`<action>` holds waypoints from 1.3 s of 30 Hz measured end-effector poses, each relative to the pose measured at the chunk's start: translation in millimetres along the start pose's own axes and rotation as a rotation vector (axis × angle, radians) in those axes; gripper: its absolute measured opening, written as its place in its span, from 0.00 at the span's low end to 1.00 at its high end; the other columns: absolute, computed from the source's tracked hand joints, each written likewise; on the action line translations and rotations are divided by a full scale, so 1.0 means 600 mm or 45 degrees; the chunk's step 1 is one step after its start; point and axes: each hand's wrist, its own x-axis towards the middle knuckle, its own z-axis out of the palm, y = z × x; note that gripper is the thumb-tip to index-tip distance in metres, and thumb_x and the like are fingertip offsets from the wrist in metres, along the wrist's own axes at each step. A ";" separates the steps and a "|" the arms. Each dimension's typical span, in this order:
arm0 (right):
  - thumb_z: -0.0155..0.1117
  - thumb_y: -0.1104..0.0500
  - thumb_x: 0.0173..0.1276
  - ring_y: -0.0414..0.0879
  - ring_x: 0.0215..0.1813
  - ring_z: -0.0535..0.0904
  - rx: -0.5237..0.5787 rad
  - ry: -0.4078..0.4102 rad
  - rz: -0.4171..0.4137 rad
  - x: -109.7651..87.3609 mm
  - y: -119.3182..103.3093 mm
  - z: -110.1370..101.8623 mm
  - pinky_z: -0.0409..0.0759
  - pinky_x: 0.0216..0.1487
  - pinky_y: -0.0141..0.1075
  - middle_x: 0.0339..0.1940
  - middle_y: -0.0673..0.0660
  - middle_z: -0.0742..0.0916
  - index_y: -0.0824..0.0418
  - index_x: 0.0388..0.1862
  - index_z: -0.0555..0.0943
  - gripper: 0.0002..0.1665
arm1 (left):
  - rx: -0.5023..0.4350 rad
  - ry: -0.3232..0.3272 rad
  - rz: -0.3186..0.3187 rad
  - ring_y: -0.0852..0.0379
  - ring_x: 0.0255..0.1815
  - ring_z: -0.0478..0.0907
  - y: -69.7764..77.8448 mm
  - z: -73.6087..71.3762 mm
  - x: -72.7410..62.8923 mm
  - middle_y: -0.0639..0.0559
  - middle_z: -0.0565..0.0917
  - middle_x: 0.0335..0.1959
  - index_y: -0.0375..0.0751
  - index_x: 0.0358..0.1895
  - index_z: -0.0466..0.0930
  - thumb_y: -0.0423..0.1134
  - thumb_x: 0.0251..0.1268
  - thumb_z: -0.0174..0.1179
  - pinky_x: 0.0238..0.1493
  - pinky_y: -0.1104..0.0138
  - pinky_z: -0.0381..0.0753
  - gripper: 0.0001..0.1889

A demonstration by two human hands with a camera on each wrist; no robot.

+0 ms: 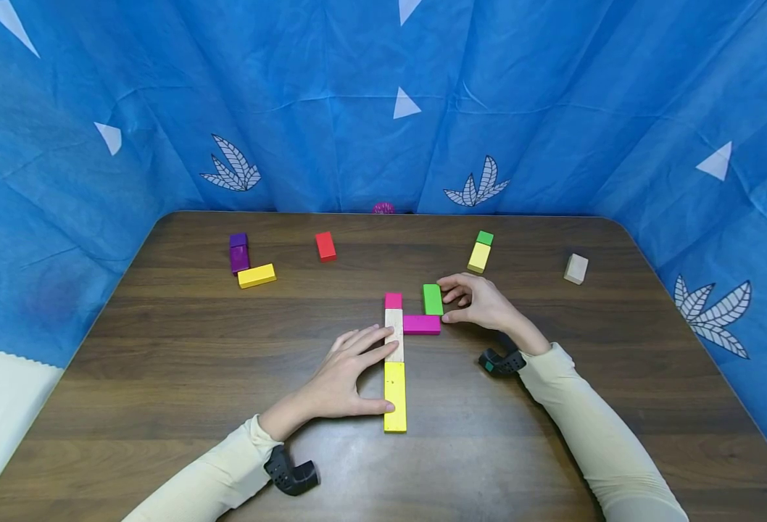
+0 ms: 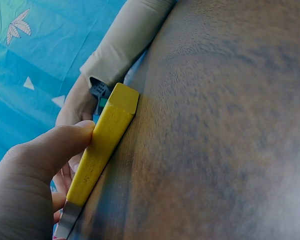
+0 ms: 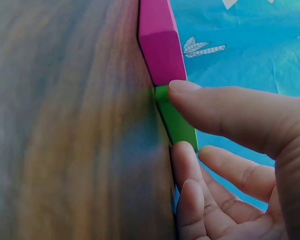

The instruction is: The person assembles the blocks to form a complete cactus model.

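Observation:
A row of end-to-end blocks lies mid-table: a long yellow block [image 1: 394,391], a white block [image 1: 394,348] and a small pink block [image 1: 393,300]. From the white block a magenta block [image 1: 421,325] extends rightward, with a green block [image 1: 432,299] set against its far side. My left hand [image 1: 351,373] spreads along the row, its thumb touching the yellow block and fingertips over the white one. At the green block's right side is my right hand [image 1: 481,303]. Its thumb [image 3: 205,107] overlaps the green block near the magenta one; its fingers are by the far end.
Purple blocks [image 1: 238,254] and a yellow block [image 1: 256,276] sit at the back left, near a red block [image 1: 325,246]. Behind my right hand are a pale yellow block [image 1: 479,257] and a small green block [image 1: 484,238]. A white block [image 1: 575,269] stands farther right.

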 end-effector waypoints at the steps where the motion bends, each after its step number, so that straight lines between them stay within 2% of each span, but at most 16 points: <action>1: 0.77 0.64 0.54 0.54 0.49 0.82 0.006 -0.006 0.002 -0.001 0.000 -0.001 0.80 0.46 0.35 0.55 0.65 0.82 0.67 0.64 0.74 0.38 | -0.001 0.000 0.002 0.46 0.77 0.58 0.000 0.000 0.000 0.51 0.65 0.75 0.47 0.71 0.68 0.63 0.46 0.70 0.71 0.43 0.56 0.47; 7: 0.76 0.64 0.55 0.56 0.51 0.82 0.047 -0.026 0.011 -0.005 0.000 -0.022 0.80 0.46 0.31 0.57 0.66 0.81 0.67 0.64 0.74 0.37 | -0.006 0.003 0.009 0.46 0.77 0.58 0.001 -0.002 0.000 0.51 0.65 0.75 0.47 0.72 0.68 0.63 0.46 0.70 0.71 0.42 0.56 0.47; 11: 0.75 0.65 0.56 0.56 0.51 0.82 0.061 0.035 0.020 -0.015 0.003 -0.055 0.79 0.45 0.30 0.57 0.68 0.82 0.68 0.64 0.74 0.36 | 0.008 0.015 0.030 0.45 0.77 0.58 0.002 -0.002 -0.001 0.50 0.65 0.75 0.46 0.71 0.68 0.63 0.46 0.70 0.70 0.42 0.57 0.47; 15: 0.73 0.66 0.58 0.48 0.49 0.81 0.129 0.203 0.028 -0.032 0.012 -0.104 0.79 0.42 0.25 0.55 0.64 0.82 0.70 0.65 0.72 0.35 | 0.010 0.020 0.034 0.45 0.77 0.58 0.002 -0.003 -0.002 0.50 0.66 0.74 0.45 0.71 0.68 0.63 0.46 0.70 0.71 0.43 0.57 0.47; 19: 0.70 0.66 0.61 0.36 0.47 0.80 0.176 0.446 0.071 -0.055 0.032 -0.158 0.78 0.41 0.21 0.51 0.44 0.82 0.68 0.67 0.70 0.35 | 0.006 0.021 0.033 0.45 0.76 0.59 0.003 -0.004 -0.002 0.50 0.65 0.74 0.45 0.71 0.68 0.63 0.46 0.70 0.71 0.43 0.57 0.47; 22: 0.70 0.61 0.63 0.31 0.47 0.78 0.151 0.597 0.181 -0.076 0.055 -0.194 0.76 0.41 0.18 0.49 0.33 0.78 0.62 0.71 0.69 0.37 | 0.006 0.019 0.033 0.44 0.76 0.59 0.004 -0.005 -0.002 0.50 0.65 0.74 0.45 0.71 0.68 0.63 0.46 0.70 0.70 0.43 0.57 0.47; 26: 0.71 0.53 0.63 0.30 0.50 0.74 0.124 0.710 0.345 -0.102 0.089 -0.231 0.73 0.40 0.16 0.50 0.32 0.75 0.56 0.74 0.66 0.42 | 0.001 0.015 0.028 0.44 0.76 0.59 0.004 -0.005 -0.002 0.50 0.65 0.74 0.45 0.71 0.68 0.62 0.46 0.70 0.70 0.43 0.57 0.47; 29: 0.70 0.49 0.63 0.28 0.49 0.72 0.111 0.753 0.450 -0.117 0.113 -0.248 0.71 0.42 0.14 0.57 0.42 0.76 0.53 0.75 0.64 0.44 | 0.001 0.011 0.022 0.45 0.76 0.59 0.003 -0.004 -0.002 0.50 0.65 0.75 0.46 0.71 0.68 0.62 0.46 0.70 0.70 0.42 0.57 0.47; 31: 0.69 0.46 0.63 0.28 0.50 0.71 0.105 0.752 0.524 -0.125 0.128 -0.256 0.74 0.53 0.21 0.65 0.50 0.74 0.50 0.76 0.62 0.45 | 0.003 0.010 0.020 0.45 0.77 0.58 0.003 -0.004 -0.002 0.50 0.65 0.75 0.46 0.71 0.68 0.62 0.46 0.70 0.70 0.42 0.57 0.47; 34: 0.68 0.42 0.62 0.29 0.51 0.70 0.111 0.716 0.606 -0.132 0.147 -0.264 0.71 0.69 0.40 0.75 0.59 0.67 0.48 0.78 0.58 0.49 | 0.013 0.009 0.020 0.45 0.77 0.59 0.002 -0.004 -0.002 0.50 0.65 0.74 0.46 0.71 0.68 0.63 0.46 0.70 0.70 0.43 0.58 0.47; 36: 0.67 0.41 0.63 0.32 0.53 0.69 0.124 0.680 0.638 -0.136 0.158 -0.267 0.62 0.74 0.54 0.78 0.61 0.62 0.48 0.79 0.54 0.51 | 0.019 0.009 0.022 0.45 0.76 0.59 0.002 -0.004 -0.002 0.50 0.65 0.74 0.46 0.71 0.68 0.63 0.46 0.70 0.70 0.43 0.58 0.47; 39: 0.67 0.42 0.63 0.36 0.55 0.70 0.133 0.622 0.646 -0.139 0.172 -0.270 0.57 0.75 0.58 0.78 0.66 0.59 0.53 0.80 0.51 0.53 | 0.016 0.007 0.020 0.45 0.77 0.59 0.003 -0.004 -0.002 0.50 0.65 0.75 0.46 0.71 0.68 0.63 0.46 0.70 0.71 0.43 0.57 0.47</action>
